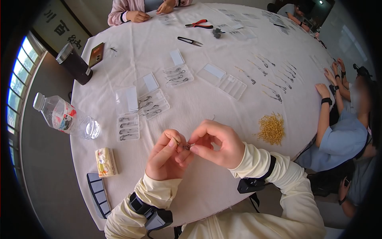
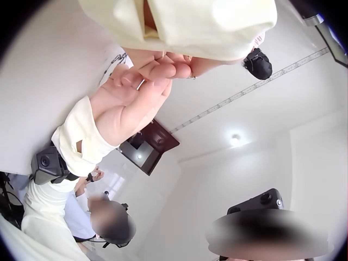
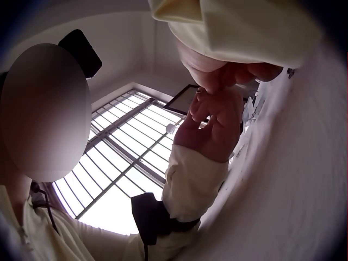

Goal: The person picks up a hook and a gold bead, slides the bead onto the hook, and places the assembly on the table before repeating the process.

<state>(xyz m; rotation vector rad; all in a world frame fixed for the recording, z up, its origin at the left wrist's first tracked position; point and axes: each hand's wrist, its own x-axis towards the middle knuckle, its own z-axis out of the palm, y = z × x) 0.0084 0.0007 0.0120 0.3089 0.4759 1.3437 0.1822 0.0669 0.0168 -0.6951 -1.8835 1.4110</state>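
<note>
In the head view both hands meet above the near part of the table. My left hand (image 1: 166, 156) pinches a small gold-coloured piece (image 1: 176, 141) between thumb and forefinger. Beside it, my right hand (image 1: 218, 144) pinches a small dark item (image 1: 187, 147) that lies between the two hands' fingertips; its shape is too small to tell. In the left wrist view the right hand (image 2: 128, 106) touches the left hand's fingers. The right wrist view shows the left hand (image 3: 215, 122) below the right hand's fingers, with the held items mostly hidden.
A pile of gold pieces (image 1: 271, 128) lies at right, with rows of dark-ended strands (image 1: 283, 81) beyond. Divided clear boxes (image 1: 128, 126), an empty one (image 1: 232, 87), a bottle (image 1: 65, 116), a tissue pack (image 1: 106, 162), snips (image 1: 190, 41) and pliers (image 1: 199, 24) surround the hands.
</note>
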